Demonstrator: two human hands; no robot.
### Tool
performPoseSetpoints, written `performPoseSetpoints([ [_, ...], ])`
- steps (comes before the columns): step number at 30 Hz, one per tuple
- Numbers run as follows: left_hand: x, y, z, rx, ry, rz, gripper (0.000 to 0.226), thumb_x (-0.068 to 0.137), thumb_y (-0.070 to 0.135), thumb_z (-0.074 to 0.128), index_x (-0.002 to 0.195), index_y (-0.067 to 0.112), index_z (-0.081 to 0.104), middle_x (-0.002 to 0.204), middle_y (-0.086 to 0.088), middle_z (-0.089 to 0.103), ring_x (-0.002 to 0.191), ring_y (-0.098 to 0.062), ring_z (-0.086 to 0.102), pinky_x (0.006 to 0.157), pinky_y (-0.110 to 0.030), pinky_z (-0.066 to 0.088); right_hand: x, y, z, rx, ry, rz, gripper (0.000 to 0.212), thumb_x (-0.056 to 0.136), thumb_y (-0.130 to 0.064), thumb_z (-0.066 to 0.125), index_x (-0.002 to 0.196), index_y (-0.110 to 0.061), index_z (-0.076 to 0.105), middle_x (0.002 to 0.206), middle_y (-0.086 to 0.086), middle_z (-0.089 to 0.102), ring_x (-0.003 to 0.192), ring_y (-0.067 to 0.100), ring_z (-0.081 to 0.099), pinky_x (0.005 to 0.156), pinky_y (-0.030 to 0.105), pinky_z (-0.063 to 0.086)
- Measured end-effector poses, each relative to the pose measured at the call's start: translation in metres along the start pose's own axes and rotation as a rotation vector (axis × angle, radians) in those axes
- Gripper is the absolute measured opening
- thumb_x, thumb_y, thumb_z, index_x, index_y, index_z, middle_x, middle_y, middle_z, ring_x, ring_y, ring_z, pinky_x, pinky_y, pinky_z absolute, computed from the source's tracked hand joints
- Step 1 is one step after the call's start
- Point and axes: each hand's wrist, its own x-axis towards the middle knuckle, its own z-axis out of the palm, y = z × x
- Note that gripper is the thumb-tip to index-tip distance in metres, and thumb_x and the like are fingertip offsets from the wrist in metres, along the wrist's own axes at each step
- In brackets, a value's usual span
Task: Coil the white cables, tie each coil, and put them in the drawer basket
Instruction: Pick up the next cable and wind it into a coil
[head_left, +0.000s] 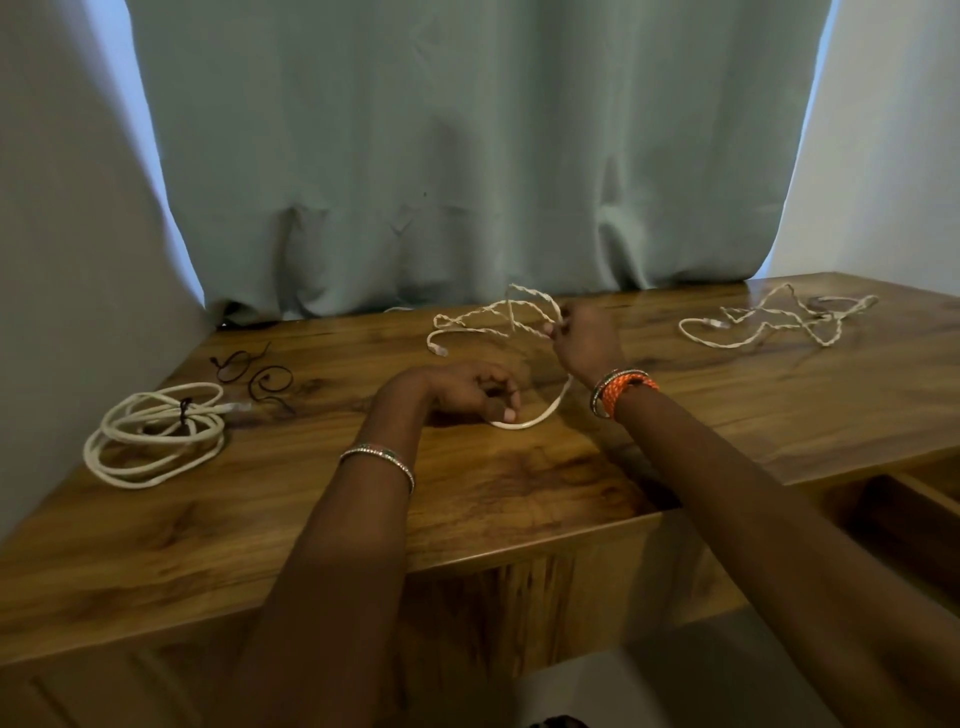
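Note:
A loose white cable (483, 318) lies at the middle back of the wooden desk (519, 483). My left hand (467, 389) pins one curved stretch of it against the desk. Farther back, my right hand (584, 338) pinches another stretch of the same cable and lifts it. A coiled white cable (156, 434) bound with a dark tie rests at the left. Another uncoiled white cable (774, 322) sprawls at the back right.
Two dark wire ties (254, 371) lie behind the tied coil. A pale green curtain (467, 156) hangs along the desk's back edge. An open wooden drawer (904, 519) shows at the right, below the desk top.

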Motion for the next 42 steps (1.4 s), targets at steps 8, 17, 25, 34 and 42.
performPoseSetpoints([
  [8,-0.004,-0.008,-0.008,0.120,-0.034,-0.079,0.011,0.078,0.033,0.072,0.076,0.034,0.061,0.096,0.007,0.058,0.092,-0.014,0.052,0.089,-0.038,0.044,-0.039,-0.012,-0.021,0.180,-0.019,-0.165,0.038,0.072,-0.027,0.054,0.102,-0.005,0.059,0.100,0.009,0.061,0.090,0.020,0.054,0.078,0.028,0.041],
  [17,-0.008,0.016,-0.022,-0.316,0.916,0.146,0.021,0.097,0.016,0.048,0.077,0.017,0.053,0.058,0.007,0.047,0.045,0.002,0.046,0.046,-0.011,0.035,-0.017,-0.010,-0.031,0.260,-0.214,-0.325,0.019,0.096,-0.021,0.052,0.082,-0.014,0.063,0.069,0.005,0.058,0.065,0.010,0.048,0.059,0.024,0.035],
  [25,-0.013,-0.021,-0.039,-0.456,1.235,-0.112,0.030,0.093,0.029,0.054,0.065,0.017,0.051,0.054,-0.002,0.043,0.051,-0.019,0.042,0.052,-0.026,0.033,0.004,0.000,-0.041,0.035,-0.147,-0.355,0.023,0.096,-0.029,0.050,0.088,-0.021,0.069,0.075,0.001,0.061,0.070,0.014,0.052,0.061,0.027,0.038],
  [34,-0.022,-0.039,-0.048,-1.300,1.283,-0.271,0.030,0.093,0.019,0.045,0.064,0.018,0.040,0.051,0.002,0.031,0.023,-0.005,0.024,0.032,-0.007,0.017,0.005,0.012,-0.048,-0.046,0.100,-0.292,0.020,0.092,-0.022,0.057,0.104,-0.018,0.072,0.094,0.005,0.073,0.085,0.019,0.064,0.066,0.024,0.042],
  [42,-0.021,-0.009,-0.050,-1.565,1.113,0.074,0.020,0.094,0.002,0.046,0.077,0.010,0.051,0.033,0.006,0.043,0.029,-0.003,0.044,0.037,-0.015,0.044,-0.015,-0.055,-0.034,-0.623,-0.048,-0.416,0.026,0.080,-0.025,0.058,0.099,-0.012,0.067,0.098,0.012,0.066,0.091,0.033,0.062,0.071,0.032,0.041],
])
